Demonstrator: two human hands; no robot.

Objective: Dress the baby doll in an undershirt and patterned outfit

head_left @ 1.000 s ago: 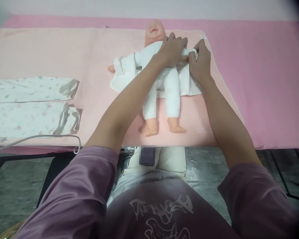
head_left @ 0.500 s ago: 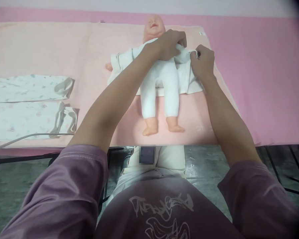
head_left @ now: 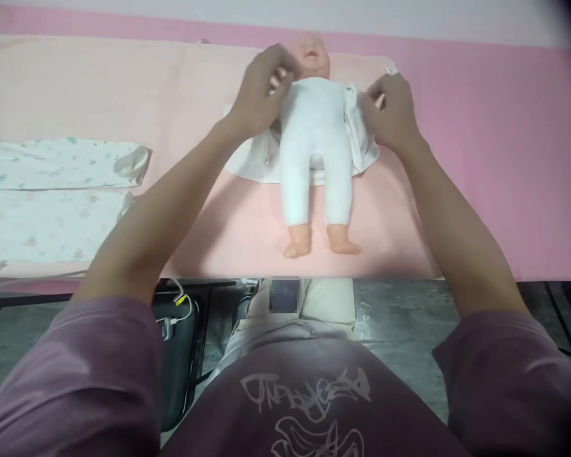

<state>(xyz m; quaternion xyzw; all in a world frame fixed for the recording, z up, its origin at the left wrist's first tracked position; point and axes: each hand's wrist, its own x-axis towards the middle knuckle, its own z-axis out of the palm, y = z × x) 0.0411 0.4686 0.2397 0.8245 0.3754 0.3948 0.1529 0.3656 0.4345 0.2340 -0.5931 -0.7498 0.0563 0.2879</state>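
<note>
Left fingers (head_left: 285, 86): curled, thumb and forefinger apart, just beside the doll's head at left; whether they hold anything I cannot tell.
Right fingers (head_left: 368, 109): bent, right at the cloth's upper edge; pinching or only touching, I cannot tell.
Bench (head_left: 504, 190): magenta-pink cover, with a paler mat (head_left: 195, 95) across most of it.
Doll (head_left: 316, 120): face up on the mat between the two hands, head far, feet near.
Jacket (head_left: 252, 162): white, spread under the doll's back; by my reading that much is done.
Front panels: left one flat, right one bunched upright; both off the chest, so the front seems not yet closed.
Sleeves: mostly hidden by the hands; whether both arms are in, I cannot tell.
Snap (head_left: 267, 161): probably that, a small dot on the left panel, unfastened.
</note>
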